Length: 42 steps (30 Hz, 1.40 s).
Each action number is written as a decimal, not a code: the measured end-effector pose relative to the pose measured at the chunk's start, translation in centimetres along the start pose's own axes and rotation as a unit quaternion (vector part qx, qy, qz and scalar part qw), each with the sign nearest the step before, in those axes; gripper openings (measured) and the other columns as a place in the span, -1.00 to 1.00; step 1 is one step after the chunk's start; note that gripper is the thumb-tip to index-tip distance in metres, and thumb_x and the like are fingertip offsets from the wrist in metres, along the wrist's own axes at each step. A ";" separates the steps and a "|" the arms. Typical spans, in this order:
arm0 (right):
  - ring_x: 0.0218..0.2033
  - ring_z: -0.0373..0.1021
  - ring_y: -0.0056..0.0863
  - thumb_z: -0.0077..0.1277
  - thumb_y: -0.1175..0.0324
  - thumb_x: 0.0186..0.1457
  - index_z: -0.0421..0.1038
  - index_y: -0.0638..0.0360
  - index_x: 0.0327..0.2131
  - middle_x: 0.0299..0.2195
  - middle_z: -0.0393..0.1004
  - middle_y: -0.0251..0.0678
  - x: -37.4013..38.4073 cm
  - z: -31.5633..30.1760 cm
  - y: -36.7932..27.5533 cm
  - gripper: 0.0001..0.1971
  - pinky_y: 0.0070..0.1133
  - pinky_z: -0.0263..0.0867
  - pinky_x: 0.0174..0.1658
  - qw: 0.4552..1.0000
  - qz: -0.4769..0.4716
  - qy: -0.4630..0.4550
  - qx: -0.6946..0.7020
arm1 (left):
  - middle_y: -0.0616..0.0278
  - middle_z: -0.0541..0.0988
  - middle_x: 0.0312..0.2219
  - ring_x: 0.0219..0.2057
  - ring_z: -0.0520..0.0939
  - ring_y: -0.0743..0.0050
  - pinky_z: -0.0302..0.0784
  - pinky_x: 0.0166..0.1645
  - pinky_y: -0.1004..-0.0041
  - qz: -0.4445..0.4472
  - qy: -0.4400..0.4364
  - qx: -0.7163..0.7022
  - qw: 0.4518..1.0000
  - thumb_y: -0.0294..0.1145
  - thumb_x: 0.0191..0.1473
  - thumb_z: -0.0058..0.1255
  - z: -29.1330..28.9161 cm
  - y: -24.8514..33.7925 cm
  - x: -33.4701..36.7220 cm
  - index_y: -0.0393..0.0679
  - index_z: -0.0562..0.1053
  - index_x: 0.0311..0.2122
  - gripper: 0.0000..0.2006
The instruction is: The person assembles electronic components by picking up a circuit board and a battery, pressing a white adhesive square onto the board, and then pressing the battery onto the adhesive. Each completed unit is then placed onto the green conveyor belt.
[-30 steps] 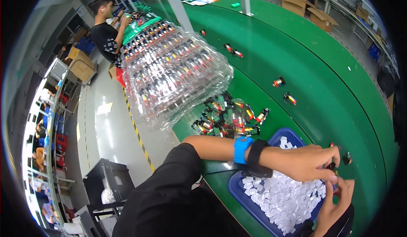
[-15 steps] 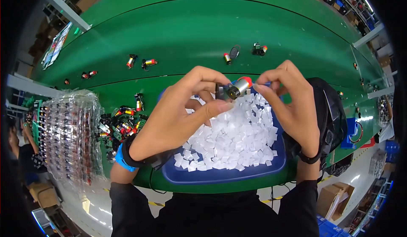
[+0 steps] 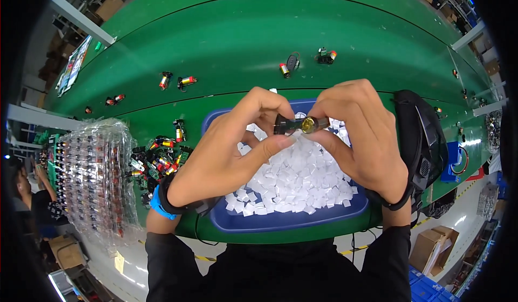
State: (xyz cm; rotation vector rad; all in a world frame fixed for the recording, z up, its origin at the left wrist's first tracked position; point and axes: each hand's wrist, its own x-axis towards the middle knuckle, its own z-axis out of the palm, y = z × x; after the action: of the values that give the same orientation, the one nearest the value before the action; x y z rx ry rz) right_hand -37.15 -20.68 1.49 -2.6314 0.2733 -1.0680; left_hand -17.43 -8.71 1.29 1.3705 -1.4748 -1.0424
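Between my two hands, over the blue tray, I hold a small cylindrical battery cell joined to a black part. My left hand pinches the black part with thumb and fingers. At the cell's side, my right hand is closed on the cylinder, hiding most of its length. The cell's round yellowish end shows between the hands. Many small white square pieces lie loose in the tray below. A heap of similar cells with circuit boards lies left of my left forearm.
Clear plastic trays filled with parts stand at the left. A black bag lies right of the tray. Farther back on the green table are several loose cells and an oval black piece. Another person is at far left.
My right hand has moved left and closed around the cell, whose silver body and red end showed before. The cell has turned, its yellowish end now facing me. My left hand keeps its pinch.
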 end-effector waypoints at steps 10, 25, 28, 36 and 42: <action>-0.35 0.41 -0.31 0.30 0.37 -0.22 0.48 0.21 -0.33 -0.36 0.47 -0.33 -0.4 0.2 -0.2 -0.69 -0.41 0.37 -0.31 0.994 -0.107 -0.009 -0.030 | 0.27 0.44 -0.12 -0.15 0.44 0.53 0.43 -0.05 0.45 -0.041 -0.119 -0.196 0.973 -0.31 0.29 0.01 -0.9 -1.4 0.4 -0.17 0.41 -0.11 -0.82; -0.30 0.41 -0.24 0.37 0.42 -0.30 0.49 0.21 -0.26 -0.32 0.49 -0.28 -0.8 0.6 -1.5 -0.58 -0.25 0.44 -0.16 0.993 -0.076 -0.039 -0.077 | 0.23 0.52 -0.17 -0.09 0.45 0.50 0.30 0.07 0.46 -0.084 0.061 -0.283 0.953 -0.24 0.37 -0.18 1.4 -1.6 0.7 -0.25 0.46 -0.07 -0.71; -0.31 0.41 -0.25 0.38 0.43 -0.31 0.50 0.20 -0.27 -0.34 0.49 -0.29 -0.5 -0.1 -1.6 -0.58 -0.25 0.44 -0.15 0.993 -0.074 -0.026 -0.092 | 0.20 0.53 -0.16 -0.14 0.50 0.49 0.50 -0.05 0.42 -0.054 0.013 -0.160 0.986 -0.29 0.38 -0.18 0.6 -0.8 0.3 -0.29 0.44 0.00 -0.70; -0.34 0.43 -0.31 0.36 0.45 -0.30 0.53 0.18 -0.30 -0.37 0.49 -0.33 -0.4 -0.8 -2.4 -0.63 -0.23 0.42 -0.11 0.986 -0.074 -0.054 -0.137 | 0.13 0.53 -0.10 -0.09 0.54 0.44 0.75 -0.26 0.38 -0.114 -0.042 -0.265 0.957 -0.60 0.24 -0.07 1.0 -0.8 0.2 -0.36 0.40 0.06 -0.71; -0.33 0.43 -0.35 0.33 0.45 -0.29 0.55 0.19 -0.31 -0.37 0.49 -0.35 -0.6 -0.6 -2.6 -0.66 -0.22 0.42 -0.09 0.980 -0.068 -0.051 -0.179 | 0.11 0.51 -0.06 -0.09 0.55 0.44 0.75 -0.26 0.43 -0.088 -0.016 -0.202 0.975 -0.67 0.20 -0.04 1.7 -0.4 0.0 -0.36 0.40 0.07 -0.68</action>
State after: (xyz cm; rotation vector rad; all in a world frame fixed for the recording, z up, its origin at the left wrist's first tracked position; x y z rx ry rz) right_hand -37.78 -18.19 2.35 -3.0556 0.2891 -0.9988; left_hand -18.96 -8.71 0.36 1.2065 -1.0969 -1.3950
